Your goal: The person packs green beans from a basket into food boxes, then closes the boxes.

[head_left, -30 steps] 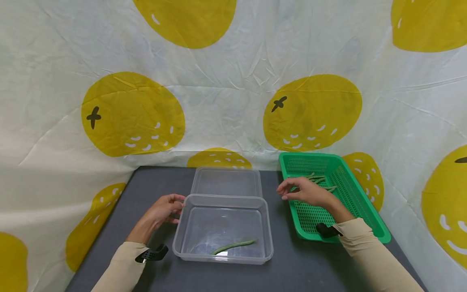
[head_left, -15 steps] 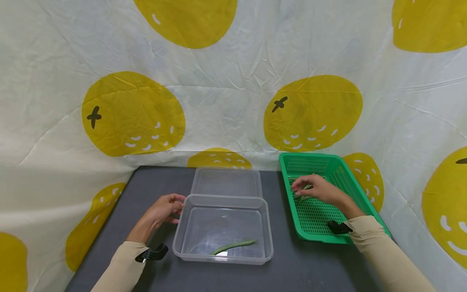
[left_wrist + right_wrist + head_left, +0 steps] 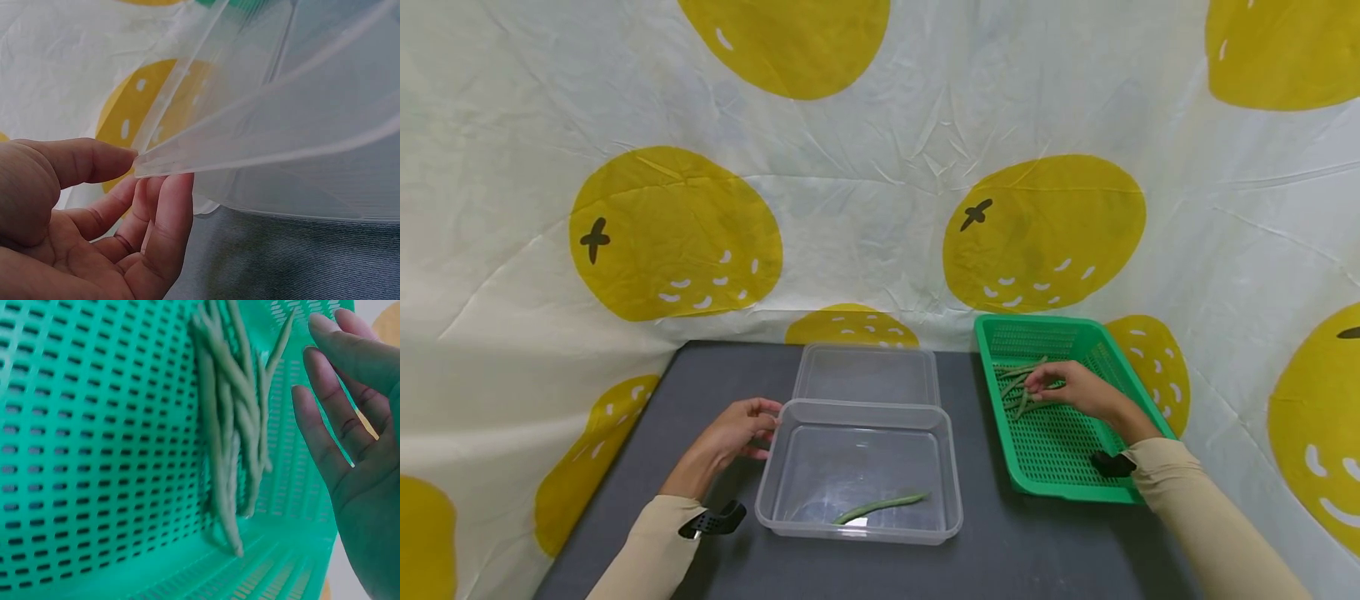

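Observation:
My left hand (image 3: 737, 429) pinches the left rim of a clear plastic box (image 3: 955, 475), thumb on top and fingers below, as the left wrist view shows. One green bean (image 3: 880, 507) lies inside the box, near its front wall. Over at the right, my right hand (image 3: 1078, 392) hovers inside a green perforated basket (image 3: 1009, 454). Several green beans (image 3: 225, 400) lie bunched on the basket's bottom. In the right wrist view the fingers (image 3: 319, 419) are loosely bent beside the bunch, and a small gap separates them from the nearest bean's tip.
A clear plastic lid (image 3: 865, 371) lies flat right behind the box. The dark table (image 3: 730, 371) ends at the back against a white cloth (image 3: 865, 225) printed with yellow fruit. Bare table separates box and basket.
My right hand has moved from above the basket's left rim rightward over the beans inside, and the beans have shifted and spread. The left hand, box and bean in it stay put.

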Tool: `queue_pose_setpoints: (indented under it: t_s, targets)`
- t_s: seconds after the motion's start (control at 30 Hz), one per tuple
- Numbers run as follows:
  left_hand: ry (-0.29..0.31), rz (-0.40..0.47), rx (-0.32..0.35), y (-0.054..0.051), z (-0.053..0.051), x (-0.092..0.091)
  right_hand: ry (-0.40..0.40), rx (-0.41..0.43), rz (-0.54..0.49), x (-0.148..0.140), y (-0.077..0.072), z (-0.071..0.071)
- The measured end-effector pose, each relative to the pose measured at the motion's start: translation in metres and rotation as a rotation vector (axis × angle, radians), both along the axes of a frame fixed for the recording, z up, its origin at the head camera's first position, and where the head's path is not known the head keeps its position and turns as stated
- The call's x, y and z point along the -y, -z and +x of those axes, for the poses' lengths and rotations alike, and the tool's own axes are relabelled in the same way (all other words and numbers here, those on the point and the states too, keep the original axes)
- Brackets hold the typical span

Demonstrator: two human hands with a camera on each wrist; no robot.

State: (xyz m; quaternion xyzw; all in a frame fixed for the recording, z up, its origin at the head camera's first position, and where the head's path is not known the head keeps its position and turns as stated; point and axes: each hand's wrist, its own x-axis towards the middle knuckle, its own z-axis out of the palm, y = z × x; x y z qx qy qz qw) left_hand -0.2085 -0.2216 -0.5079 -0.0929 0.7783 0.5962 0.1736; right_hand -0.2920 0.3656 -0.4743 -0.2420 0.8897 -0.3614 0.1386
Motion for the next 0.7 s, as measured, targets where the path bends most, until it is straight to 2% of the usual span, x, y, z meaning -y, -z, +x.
queue_pose_setpoints:
  t_s: [0.4,0.7]
  targets:
    - [0.004,0.003,-0.005,-0.001,0.0,-0.001,0.047,0.033,0.023,-0.024,0.018,-0.009]
    - [-0.002,0.001,-0.012,0.0,0.0,0.0,0.034,-0.006,0.057,-0.034,0.029,-0.012]
